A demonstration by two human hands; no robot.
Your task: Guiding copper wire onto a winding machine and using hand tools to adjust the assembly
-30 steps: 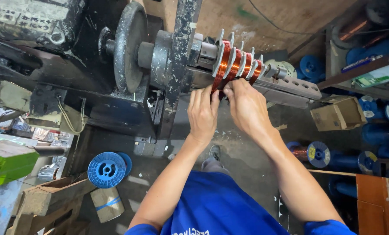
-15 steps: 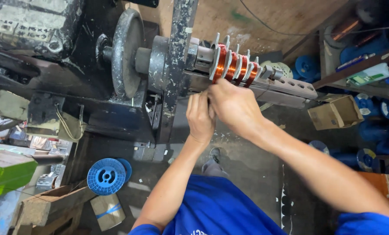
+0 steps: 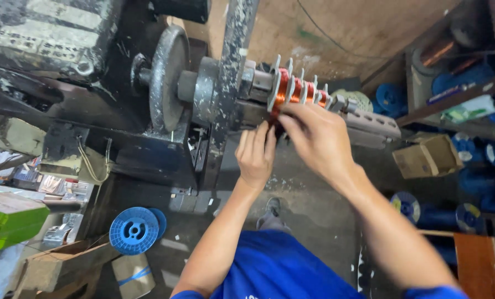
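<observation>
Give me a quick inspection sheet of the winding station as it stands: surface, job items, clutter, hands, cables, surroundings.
Surface: dark, grimy winding machine frame over a dusty floor.
Job's things: stepped former on the shaft, with white dividers and wound copper wire.
Clutter: blue empty spool, cardboard boxes, green object at far left.
Grips: left hand and right hand at the underside of the former; what the fingers pinch cannot be told.
Cables: thin dark cable across the brown wall.
Surroundings: shelves with blue wire spools on the right, flywheel left of the shaft.
</observation>
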